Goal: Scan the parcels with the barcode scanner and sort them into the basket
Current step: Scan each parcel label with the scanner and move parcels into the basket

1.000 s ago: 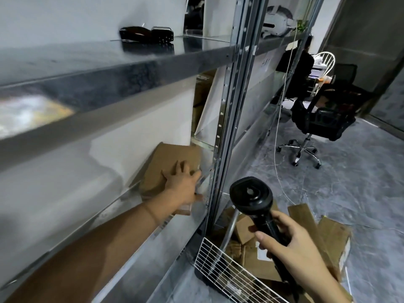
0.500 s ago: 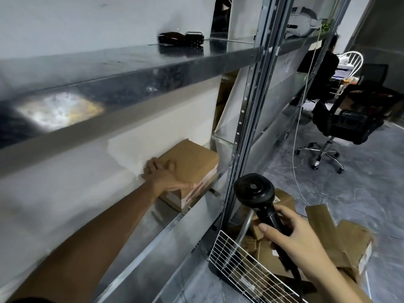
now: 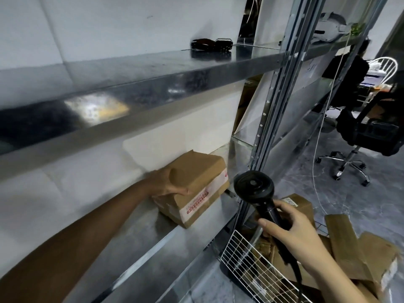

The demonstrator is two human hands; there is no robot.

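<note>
A brown cardboard parcel [image 3: 201, 178] with white and red tape rests on the lower metal shelf [image 3: 140, 243]. My left hand [image 3: 168, 182] grips its left end, thumb on the front face. My right hand [image 3: 293, 232] holds a black barcode scanner [image 3: 254, 186] by the handle, its round head just right of the parcel. Below it, a white wire basket [image 3: 242, 256] on the floor holds several brown parcels [image 3: 354, 252].
An upper metal shelf [image 3: 153, 84] carries a dark object [image 3: 211, 44]. A slotted upright post [image 3: 271, 106] stands between parcel and scanner. A black office chair [image 3: 367, 136] and a seated person in black [image 3: 347, 68] are at the right; a white cable [image 3: 317, 154] hangs down.
My left hand has shifted from the parcel's top to its left end and pulled it toward the shelf's front edge. The scanner hand stays near the post.
</note>
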